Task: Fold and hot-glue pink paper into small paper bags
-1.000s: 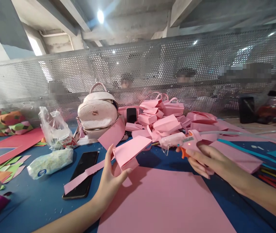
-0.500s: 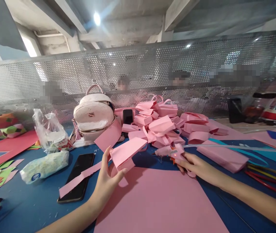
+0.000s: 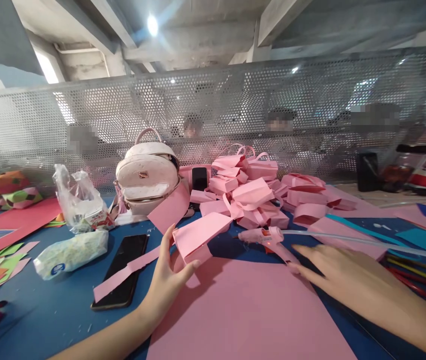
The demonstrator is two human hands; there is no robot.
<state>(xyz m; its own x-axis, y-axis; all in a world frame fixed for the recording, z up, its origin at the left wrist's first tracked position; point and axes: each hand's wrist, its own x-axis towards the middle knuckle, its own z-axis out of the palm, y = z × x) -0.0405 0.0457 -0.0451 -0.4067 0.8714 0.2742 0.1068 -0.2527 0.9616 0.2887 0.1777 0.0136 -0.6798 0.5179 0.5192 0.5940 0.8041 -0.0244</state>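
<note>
My left hand (image 3: 171,270) grips a small folded pink paper box (image 3: 201,235) between thumb and fingers, above a large pink sheet (image 3: 250,310). A pink paper strip (image 3: 126,272) trails left of that hand across a black phone (image 3: 123,270). On the table to the right lies a pink glue gun (image 3: 263,237), its nozzle toward the left and a clear glue stick running out of its back. My right hand (image 3: 333,267) is beside the gun's handle with its fingers apart, holding nothing; its thumb is close to the handle's end.
Behind the gun rises a heap of pink paper boxes (image 3: 250,195). A white backpack (image 3: 147,175), a plastic bag (image 3: 76,200) and a tissue pack (image 3: 70,252) stand to the left. Coloured cords (image 3: 419,272) lie at the right. A perforated metal screen (image 3: 228,110) closes off the back.
My right hand has let go of the glue gun and drawn back to the right, its fingers spreading. My left hand keeps the paper box in nearly the same place.
</note>
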